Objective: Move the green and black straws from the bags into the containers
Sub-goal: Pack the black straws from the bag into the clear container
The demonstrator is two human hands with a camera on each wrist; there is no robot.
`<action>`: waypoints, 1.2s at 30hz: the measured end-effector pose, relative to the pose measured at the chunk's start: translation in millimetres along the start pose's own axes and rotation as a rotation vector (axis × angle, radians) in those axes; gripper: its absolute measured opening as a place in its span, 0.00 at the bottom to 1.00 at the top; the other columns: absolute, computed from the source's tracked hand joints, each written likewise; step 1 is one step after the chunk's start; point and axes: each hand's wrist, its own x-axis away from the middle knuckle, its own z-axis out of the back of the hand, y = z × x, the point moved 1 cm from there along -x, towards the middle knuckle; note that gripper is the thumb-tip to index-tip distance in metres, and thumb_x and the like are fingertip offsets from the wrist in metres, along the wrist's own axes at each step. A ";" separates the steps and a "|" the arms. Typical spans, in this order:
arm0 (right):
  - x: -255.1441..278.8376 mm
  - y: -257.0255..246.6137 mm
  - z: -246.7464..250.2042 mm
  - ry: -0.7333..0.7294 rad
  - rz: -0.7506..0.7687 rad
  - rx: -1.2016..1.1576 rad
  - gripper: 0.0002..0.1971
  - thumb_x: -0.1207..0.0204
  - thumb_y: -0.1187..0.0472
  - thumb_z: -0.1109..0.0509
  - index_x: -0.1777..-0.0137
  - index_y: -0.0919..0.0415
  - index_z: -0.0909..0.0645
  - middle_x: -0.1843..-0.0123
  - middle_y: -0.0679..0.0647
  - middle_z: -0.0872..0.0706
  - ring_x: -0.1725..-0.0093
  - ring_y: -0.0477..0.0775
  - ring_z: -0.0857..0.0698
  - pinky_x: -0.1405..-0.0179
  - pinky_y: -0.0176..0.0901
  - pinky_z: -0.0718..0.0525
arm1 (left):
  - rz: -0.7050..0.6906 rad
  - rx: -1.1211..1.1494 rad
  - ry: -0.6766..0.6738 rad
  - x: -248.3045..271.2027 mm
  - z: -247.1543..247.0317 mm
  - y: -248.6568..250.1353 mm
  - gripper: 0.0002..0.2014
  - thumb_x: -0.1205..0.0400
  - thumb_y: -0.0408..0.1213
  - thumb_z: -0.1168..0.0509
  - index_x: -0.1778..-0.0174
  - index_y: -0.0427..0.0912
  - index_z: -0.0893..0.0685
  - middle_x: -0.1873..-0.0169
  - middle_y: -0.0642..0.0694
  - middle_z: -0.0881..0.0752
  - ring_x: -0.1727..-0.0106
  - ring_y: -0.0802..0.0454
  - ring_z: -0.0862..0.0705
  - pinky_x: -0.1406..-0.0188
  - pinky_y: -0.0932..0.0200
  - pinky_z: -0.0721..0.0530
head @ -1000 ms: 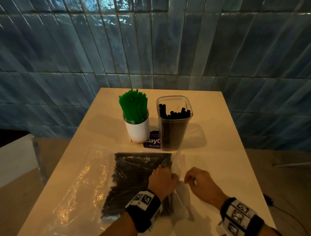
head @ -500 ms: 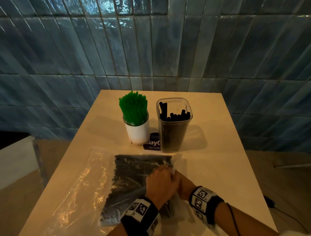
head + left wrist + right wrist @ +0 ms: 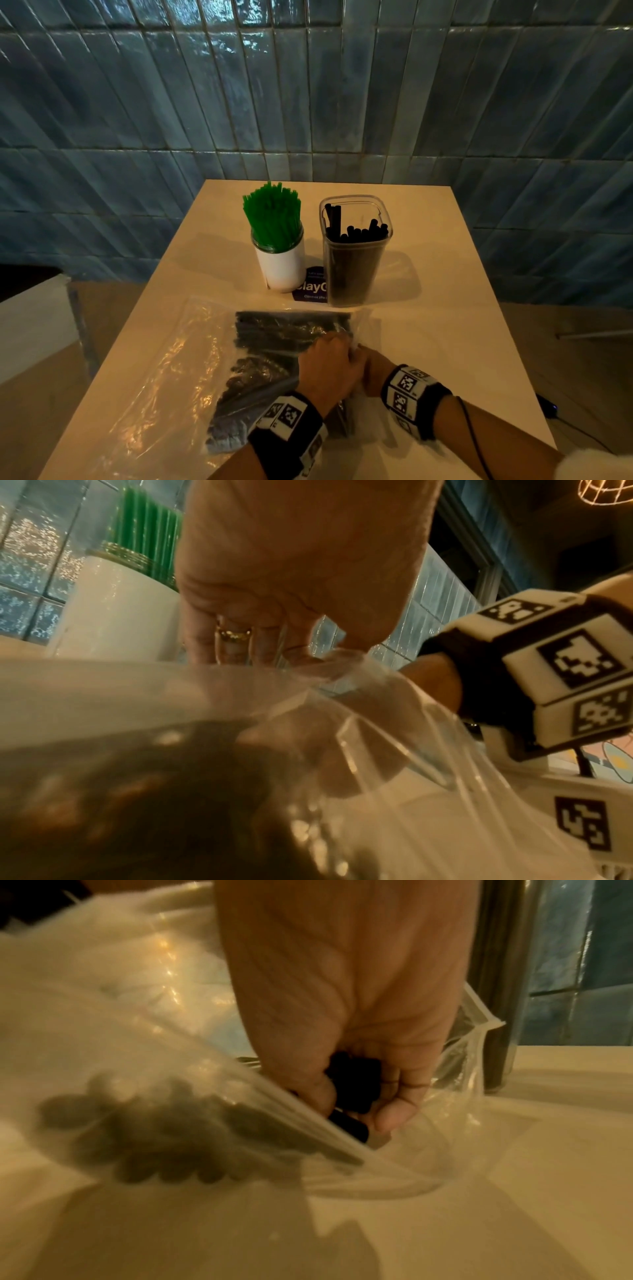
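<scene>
Two containers stand behind the clear bag: a white jar of green straws, and a clear tub of black straws. The left hand pinches the bag's mouth; the right hand, inside, grasps bagged black straws.

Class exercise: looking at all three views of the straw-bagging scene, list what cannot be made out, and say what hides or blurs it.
- Right hand fingers, head view: hidden behind the left hand.
- Number of black straws the right hand grips, right wrist view: blurred, palm covers them.
- Purple card text, head view: jar and clear container cover it.
- Bag contents, left wrist view: a dark blur.
</scene>
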 end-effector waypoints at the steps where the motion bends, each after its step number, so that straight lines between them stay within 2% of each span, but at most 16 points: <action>1: 0.9 3.9 4.4 -0.005 0.043 0.218 0.19 0.21 0.67 0.35 0.30 0.66 0.27 0.32 0.57 0.22 0.33 0.51 0.24 0.36 0.34 0.30 | -0.001 0.004 -0.008 -0.1 0.3 -0.4 0.13 0.17 0.53 0.43 0.49 0.49 0.21 0.50 0.51 0.18 0.50 0.56 0.19 0.42 0.57 0.20; 3: 7.9 2.6 13.5 -0.008 0.095 0.483 0.19 0.19 0.62 0.38 0.29 0.63 0.28 0.30 0.60 0.24 0.30 0.58 0.26 0.32 0.41 0.31 | 0.000 0.003 -0.011 -0.1 0.9 -0.7 0.13 0.17 0.53 0.43 0.50 0.49 0.21 0.51 0.51 0.17 0.51 0.56 0.18 0.44 0.59 0.20; 6: 17.7 10.0 29.5 -0.034 0.148 0.746 0.15 0.18 0.57 0.41 0.35 0.63 0.27 0.37 0.61 0.21 0.38 0.64 0.20 0.43 0.49 0.23 | 0.005 0.009 0.002 -2.7 0.4 -0.9 0.12 0.18 0.53 0.42 0.55 0.48 0.20 0.54 0.51 0.17 0.53 0.56 0.18 0.45 0.56 0.19; 11: 48.9 38.7 71.4 -0.050 0.022 0.954 0.16 0.21 0.58 0.40 0.35 0.59 0.28 0.40 0.61 0.20 0.43 0.62 0.19 0.57 0.43 0.28 | 0.026 -0.002 -0.029 -10.3 -6.8 -5.9 0.12 0.19 0.51 0.42 0.59 0.48 0.22 0.55 0.49 0.17 0.52 0.51 0.17 0.44 0.48 0.18; 17: 78.1 56.8 132.2 0.070 -0.164 1.025 0.16 0.22 0.56 0.39 0.36 0.48 0.23 0.39 0.54 0.19 0.40 0.55 0.19 0.44 0.42 0.22 | 0.056 0.018 -0.165 -14.4 -16.4 -14.0 0.13 0.18 0.54 0.43 0.60 0.50 0.23 0.55 0.50 0.17 0.54 0.54 0.19 0.44 0.50 0.18; 19: 91.9 49.1 163.1 0.116 -0.238 1.079 0.14 0.22 0.55 0.39 0.38 0.44 0.23 0.44 0.48 0.18 0.45 0.50 0.18 0.46 0.40 0.20 | 0.063 0.038 -0.192 -13.1 -14.2 -15.1 0.13 0.19 0.56 0.43 0.55 0.51 0.24 0.51 0.51 0.18 0.52 0.55 0.20 0.43 0.52 0.20; 21: 109.8 31.0 190.3 0.179 -0.285 1.121 0.09 0.22 0.54 0.39 0.44 0.42 0.24 0.55 0.44 0.23 0.54 0.47 0.21 0.55 0.37 0.24 | 0.087 0.151 -0.199 -13.3 -14.0 -16.1 0.20 0.23 0.62 0.38 0.43 0.53 0.29 0.43 0.52 0.19 0.46 0.54 0.19 0.38 0.48 0.21; 23: 124.1 6.8 205.4 0.273 -0.297 1.132 0.07 0.21 0.53 0.39 0.46 0.42 0.25 0.61 0.42 0.30 0.57 0.46 0.25 0.58 0.37 0.28 | 0.025 0.201 -0.081 -13.1 -16.6 -14.0 0.38 0.31 0.65 0.33 0.30 0.56 0.41 0.28 0.50 0.30 0.31 0.51 0.26 0.28 0.44 0.28; 24: 126.7 -5.1 206.1 0.305 -0.278 1.157 0.08 0.20 0.54 0.40 0.44 0.43 0.25 0.61 0.43 0.30 0.58 0.46 0.25 0.59 0.37 0.28 | -0.066 0.146 0.048 -12.3 -15.4 -9.1 0.45 0.34 0.67 0.32 0.27 0.56 0.47 0.22 0.48 0.40 0.24 0.49 0.35 0.24 0.43 0.36; 26: 126.0 -31.2 193.7 0.309 -0.232 1.207 0.11 0.21 0.57 0.40 0.41 0.44 0.23 0.58 0.45 0.27 0.55 0.48 0.21 0.59 0.37 0.27 | -0.289 -0.078 0.290 -11.0 -11.6 4.8 0.49 0.37 0.69 0.34 0.25 0.52 0.48 0.19 0.43 0.49 0.19 0.47 0.51 0.23 0.43 0.50; 28: 120.0 -51.8 169.1 0.280 -0.122 1.193 0.12 0.22 0.58 0.39 0.41 0.45 0.23 0.55 0.48 0.25 0.50 0.50 0.18 0.58 0.39 0.26 | -0.438 -0.258 0.397 -12.8 -8.5 17.1 0.43 0.36 0.67 0.34 0.28 0.49 0.37 0.22 0.40 0.36 0.20 0.42 0.42 0.24 0.39 0.48; 30: 115.7 -69.5 146.8 0.267 0.016 1.159 0.10 0.23 0.55 0.36 0.43 0.46 0.24 0.50 0.49 0.20 0.48 0.52 0.18 0.57 0.40 0.26 | -0.445 -0.194 0.367 -14.3 -2.9 21.6 0.29 0.30 0.59 0.30 0.38 0.51 0.27 0.39 0.47 0.17 0.33 0.47 0.21 0.25 0.39 0.35; 31: 115.7 -77.0 140.5 0.256 0.081 1.104 0.11 0.26 0.50 0.31 0.45 0.46 0.24 0.51 0.48 0.20 0.49 0.51 0.18 0.57 0.40 0.25 | -0.397 -0.111 0.317 -13.7 4.5 21.4 0.21 0.27 0.55 0.30 0.42 0.51 0.24 0.47 0.51 0.14 0.42 0.52 0.16 0.29 0.43 0.27; 33: 118.7 -91.2 137.2 0.208 0.175 0.889 0.23 0.38 0.34 0.26 0.48 0.44 0.25 0.54 0.43 0.21 0.53 0.45 0.21 0.57 0.39 0.22 | -0.253 -0.028 0.227 -11.4 11.7 11.1 0.15 0.21 0.53 0.35 0.44 0.50 0.20 0.51 0.54 0.13 0.48 0.57 0.16 0.37 0.56 0.23; 35: 121.9 -104.6 136.4 0.207 0.278 0.615 0.31 0.49 0.23 0.31 0.47 0.36 0.26 0.49 0.37 0.23 0.49 0.39 0.24 0.52 0.33 0.23 | -0.213 0.003 0.237 -9.8 11.2 0.1 0.14 0.20 0.52 0.36 0.42 0.52 0.19 0.50 0.55 0.13 0.48 0.60 0.16 0.40 0.63 0.22; 36: 121.3 -107.9 132.9 0.250 0.349 0.499 0.31 0.49 0.20 0.35 0.47 0.32 0.27 0.47 0.35 0.23 0.46 0.37 0.24 0.49 0.30 0.25 | -0.226 0.045 0.274 -7.1 11.2 -1.9 0.14 0.21 0.51 0.35 0.42 0.51 0.18 0.51 0.55 0.12 0.49 0.60 0.15 0.42 0.63 0.20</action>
